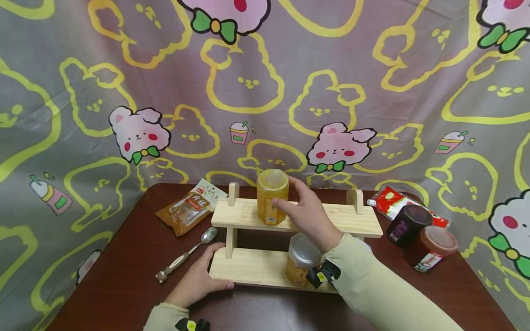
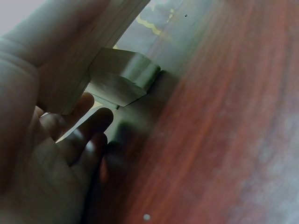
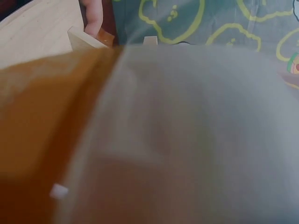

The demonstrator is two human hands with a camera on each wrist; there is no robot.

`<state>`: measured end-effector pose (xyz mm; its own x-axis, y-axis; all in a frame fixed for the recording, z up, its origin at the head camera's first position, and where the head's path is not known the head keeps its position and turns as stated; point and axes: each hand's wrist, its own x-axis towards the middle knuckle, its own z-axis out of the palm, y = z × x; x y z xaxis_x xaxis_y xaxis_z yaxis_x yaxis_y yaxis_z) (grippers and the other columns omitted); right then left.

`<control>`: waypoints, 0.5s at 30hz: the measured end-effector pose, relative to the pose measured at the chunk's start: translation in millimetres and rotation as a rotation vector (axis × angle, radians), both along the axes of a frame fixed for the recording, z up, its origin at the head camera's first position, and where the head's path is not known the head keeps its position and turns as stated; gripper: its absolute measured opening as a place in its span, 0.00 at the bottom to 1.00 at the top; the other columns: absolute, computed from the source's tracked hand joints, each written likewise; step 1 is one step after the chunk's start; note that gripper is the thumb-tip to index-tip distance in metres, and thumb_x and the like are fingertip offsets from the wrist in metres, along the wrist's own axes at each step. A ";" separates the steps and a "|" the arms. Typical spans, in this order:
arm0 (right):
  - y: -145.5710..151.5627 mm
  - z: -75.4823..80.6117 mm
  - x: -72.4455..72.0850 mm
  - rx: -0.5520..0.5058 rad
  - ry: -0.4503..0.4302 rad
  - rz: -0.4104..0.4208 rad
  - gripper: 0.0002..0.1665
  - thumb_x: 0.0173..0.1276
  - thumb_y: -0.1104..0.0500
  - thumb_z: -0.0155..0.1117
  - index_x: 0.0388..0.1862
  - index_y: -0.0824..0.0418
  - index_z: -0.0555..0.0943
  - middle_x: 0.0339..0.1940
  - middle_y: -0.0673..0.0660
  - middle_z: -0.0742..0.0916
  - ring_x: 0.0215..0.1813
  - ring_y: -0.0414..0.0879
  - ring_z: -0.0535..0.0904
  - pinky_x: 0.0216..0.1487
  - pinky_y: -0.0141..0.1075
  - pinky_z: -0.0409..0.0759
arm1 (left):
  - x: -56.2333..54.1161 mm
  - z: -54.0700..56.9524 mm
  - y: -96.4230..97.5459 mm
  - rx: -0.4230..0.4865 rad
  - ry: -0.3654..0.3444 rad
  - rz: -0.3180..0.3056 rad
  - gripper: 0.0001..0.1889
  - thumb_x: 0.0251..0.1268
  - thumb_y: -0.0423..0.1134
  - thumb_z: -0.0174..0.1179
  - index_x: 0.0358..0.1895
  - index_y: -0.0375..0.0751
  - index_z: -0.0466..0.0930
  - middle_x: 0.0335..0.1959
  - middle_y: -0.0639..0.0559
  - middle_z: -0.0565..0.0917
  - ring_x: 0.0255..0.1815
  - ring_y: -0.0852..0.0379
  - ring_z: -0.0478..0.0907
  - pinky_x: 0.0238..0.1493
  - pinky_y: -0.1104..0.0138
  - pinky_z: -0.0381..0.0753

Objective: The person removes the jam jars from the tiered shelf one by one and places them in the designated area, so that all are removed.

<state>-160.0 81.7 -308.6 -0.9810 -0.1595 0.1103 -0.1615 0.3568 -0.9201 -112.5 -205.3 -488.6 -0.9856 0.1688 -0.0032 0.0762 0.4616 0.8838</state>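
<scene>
Yellow jar [image 1: 268, 195], head view: we see it at the upper board [image 1: 235, 215] of a wooden rack [image 1: 230, 243], left of the board's middle, with its long axis roughly upright. The right hand [image 1: 308, 210], the nearer of the two, lies to the jar's right and is clamped on it, thumb across the front. The left hand [image 1: 200, 281] lies below and to the left of the jar, gripping the left end of the lower board [image 1: 256, 265], well apart from its partner. We cannot tell whether the jar's base touches wood. A second jar [image 1: 297, 271] stands on the lower board.

Left wrist view: we find thumb and curled fingers about a board's edge.

Right wrist view: a blurred whitish surface [image 3: 196, 135] hides the grip from us.
</scene>
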 end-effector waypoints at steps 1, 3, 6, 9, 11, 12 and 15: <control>0.0 0.1 0.2 -0.008 0.002 0.005 0.40 0.68 0.55 0.68 0.76 0.57 0.65 0.68 0.56 0.77 0.69 0.52 0.71 0.69 0.51 0.68 | -0.1 0.1 0.1 -0.001 0.000 -0.001 0.55 0.30 0.46 0.86 0.69 0.57 0.65 0.56 0.47 0.78 0.44 0.54 0.75 0.50 0.61 0.72; 0.1 -0.4 -0.1 -0.021 0.003 0.013 0.40 0.68 0.56 0.67 0.76 0.58 0.64 0.68 0.57 0.77 0.69 0.52 0.71 0.69 0.51 0.68 | -0.2 0.6 0.3 -0.003 0.001 0.001 0.55 0.29 0.47 0.86 0.69 0.57 0.65 0.56 0.47 0.78 0.45 0.54 0.75 0.51 0.60 0.72; -0.3 -1.5 -1.5 -0.028 0.001 0.009 0.41 0.66 0.55 0.69 0.76 0.57 0.64 0.67 0.56 0.77 0.69 0.52 0.71 0.68 0.51 0.68 | -0.2 0.9 0.6 -0.014 0.001 0.006 0.55 0.30 0.46 0.86 0.69 0.57 0.65 0.57 0.47 0.78 0.44 0.54 0.75 0.50 0.60 0.72; -1.7 -2.7 -3.5 -0.031 -0.004 0.019 0.44 0.65 0.55 0.73 0.76 0.56 0.63 0.67 0.56 0.77 0.68 0.52 0.71 0.66 0.52 0.71 | -0.4 1.0 0.9 -0.018 -0.004 0.005 0.54 0.30 0.46 0.86 0.70 0.57 0.65 0.57 0.46 0.78 0.44 0.54 0.75 0.49 0.60 0.72; -2.5 -3.2 -4.6 -0.026 -0.006 0.026 0.46 0.64 0.55 0.74 0.76 0.55 0.62 0.66 0.56 0.77 0.67 0.52 0.72 0.65 0.51 0.72 | -0.5 1.3 0.9 -0.015 -0.008 0.003 0.55 0.31 0.46 0.86 0.70 0.57 0.65 0.56 0.46 0.78 0.44 0.54 0.75 0.49 0.60 0.72; -2.8 -3.3 -4.9 -0.019 -0.006 0.027 0.46 0.64 0.55 0.74 0.76 0.55 0.61 0.66 0.56 0.77 0.67 0.52 0.72 0.64 0.51 0.73 | -0.4 1.4 0.8 -0.013 -0.011 0.003 0.55 0.31 0.46 0.86 0.70 0.57 0.65 0.56 0.46 0.78 0.43 0.54 0.75 0.49 0.59 0.72; -2.9 -3.0 -4.8 -0.003 -0.007 0.024 0.46 0.65 0.55 0.74 0.76 0.56 0.61 0.66 0.56 0.77 0.67 0.52 0.72 0.65 0.51 0.73 | -0.1 1.5 0.7 -0.011 -0.014 0.004 0.55 0.30 0.46 0.86 0.70 0.57 0.65 0.56 0.46 0.78 0.43 0.54 0.75 0.49 0.60 0.72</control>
